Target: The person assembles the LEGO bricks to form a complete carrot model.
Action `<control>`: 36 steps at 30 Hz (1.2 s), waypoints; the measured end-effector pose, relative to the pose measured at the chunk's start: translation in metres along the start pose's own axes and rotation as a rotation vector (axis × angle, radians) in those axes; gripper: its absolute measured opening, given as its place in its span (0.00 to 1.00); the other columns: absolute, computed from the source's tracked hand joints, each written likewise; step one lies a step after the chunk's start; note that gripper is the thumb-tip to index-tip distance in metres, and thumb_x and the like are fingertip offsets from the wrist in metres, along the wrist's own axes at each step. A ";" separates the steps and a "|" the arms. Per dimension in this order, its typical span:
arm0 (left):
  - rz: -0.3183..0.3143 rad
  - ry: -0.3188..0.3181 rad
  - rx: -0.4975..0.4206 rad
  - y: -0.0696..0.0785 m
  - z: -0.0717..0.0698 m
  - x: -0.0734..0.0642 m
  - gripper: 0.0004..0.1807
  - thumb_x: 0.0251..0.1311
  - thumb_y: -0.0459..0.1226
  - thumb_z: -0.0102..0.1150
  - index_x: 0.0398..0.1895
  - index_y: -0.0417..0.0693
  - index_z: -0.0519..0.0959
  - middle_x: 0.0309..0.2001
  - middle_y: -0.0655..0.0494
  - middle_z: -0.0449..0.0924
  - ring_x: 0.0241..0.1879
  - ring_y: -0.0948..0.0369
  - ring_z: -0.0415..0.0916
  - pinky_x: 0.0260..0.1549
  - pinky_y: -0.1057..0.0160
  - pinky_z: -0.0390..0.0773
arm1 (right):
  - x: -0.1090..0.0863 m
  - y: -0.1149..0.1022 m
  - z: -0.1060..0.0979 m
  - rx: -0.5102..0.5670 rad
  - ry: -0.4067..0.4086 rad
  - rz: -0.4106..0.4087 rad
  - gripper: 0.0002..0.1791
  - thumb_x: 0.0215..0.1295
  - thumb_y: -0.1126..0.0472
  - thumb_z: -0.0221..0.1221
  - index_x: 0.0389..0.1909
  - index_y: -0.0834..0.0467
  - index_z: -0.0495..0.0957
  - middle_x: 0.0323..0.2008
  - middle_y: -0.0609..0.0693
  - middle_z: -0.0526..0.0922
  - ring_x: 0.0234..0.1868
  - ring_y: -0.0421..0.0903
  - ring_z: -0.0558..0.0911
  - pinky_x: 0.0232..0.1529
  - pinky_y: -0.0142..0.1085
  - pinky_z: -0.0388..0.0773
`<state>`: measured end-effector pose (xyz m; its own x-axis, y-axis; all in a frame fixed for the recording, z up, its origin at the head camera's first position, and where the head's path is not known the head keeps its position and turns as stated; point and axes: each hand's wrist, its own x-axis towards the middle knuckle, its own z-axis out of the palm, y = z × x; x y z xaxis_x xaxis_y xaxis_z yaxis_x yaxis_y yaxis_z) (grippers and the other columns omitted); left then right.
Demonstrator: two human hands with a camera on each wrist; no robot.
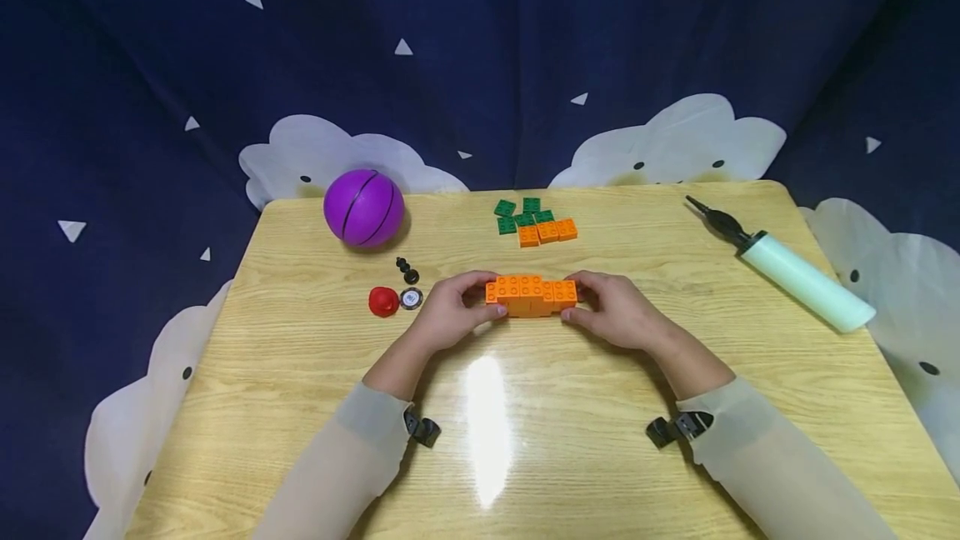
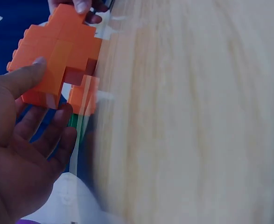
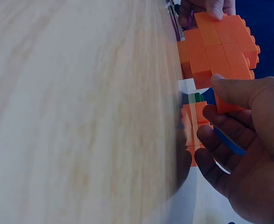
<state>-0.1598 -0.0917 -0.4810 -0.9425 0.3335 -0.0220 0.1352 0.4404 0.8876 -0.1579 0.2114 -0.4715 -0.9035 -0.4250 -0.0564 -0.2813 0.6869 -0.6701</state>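
Between the two hands stands an orange block assembly (image 1: 529, 297), built of several studded toy bricks in stepped layers with its studs upward. My left hand (image 1: 450, 311) pinches its left end, thumb on the near face and fingers behind. At the opposite end my right hand (image 1: 617, 311) holds it the same way. In the left wrist view the assembly (image 2: 57, 46) shows its stepped outline, with the left thumb pressed on its face. The right wrist view shows the right thumb on the assembly's (image 3: 216, 51) near face. Fingertips behind it are partly hidden.
Beyond the assembly lie loose orange bricks (image 1: 547, 232) and several green bricks (image 1: 524, 220). To the left are a purple ball (image 1: 363, 208), a black chess-pawn-like piece (image 1: 407, 271), a red cap-shaped item (image 1: 383, 302) and a round chip (image 1: 411, 298). A hand pump (image 1: 798, 277) lies right.
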 end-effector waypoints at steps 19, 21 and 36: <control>-0.023 -0.025 0.025 0.003 -0.003 0.000 0.30 0.58 0.41 0.78 0.64 0.52 0.81 0.47 0.53 0.86 0.42 0.59 0.83 0.44 0.58 0.83 | 0.011 0.004 -0.017 -0.002 -0.063 -0.019 0.27 0.62 0.67 0.72 0.62 0.57 0.79 0.49 0.52 0.85 0.49 0.50 0.82 0.53 0.48 0.81; -0.024 -0.026 0.024 0.004 -0.003 0.000 0.30 0.58 0.41 0.78 0.64 0.51 0.81 0.46 0.53 0.86 0.41 0.59 0.83 0.44 0.59 0.83 | 0.013 0.005 -0.018 -0.001 -0.057 -0.033 0.24 0.65 0.69 0.69 0.62 0.57 0.79 0.50 0.52 0.85 0.49 0.50 0.82 0.52 0.48 0.81; -0.014 -0.019 0.018 0.003 -0.001 0.000 0.27 0.58 0.40 0.78 0.61 0.51 0.82 0.42 0.55 0.86 0.39 0.59 0.82 0.42 0.58 0.82 | 0.033 0.021 -0.024 -0.002 0.050 -0.011 0.17 0.70 0.65 0.65 0.58 0.61 0.79 0.51 0.53 0.86 0.44 0.49 0.82 0.47 0.45 0.80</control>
<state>-0.1603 -0.0916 -0.4781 -0.9384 0.3427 -0.0432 0.1274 0.4596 0.8789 -0.2010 0.2256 -0.4699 -0.9154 -0.4023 -0.0122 -0.2915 0.6836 -0.6692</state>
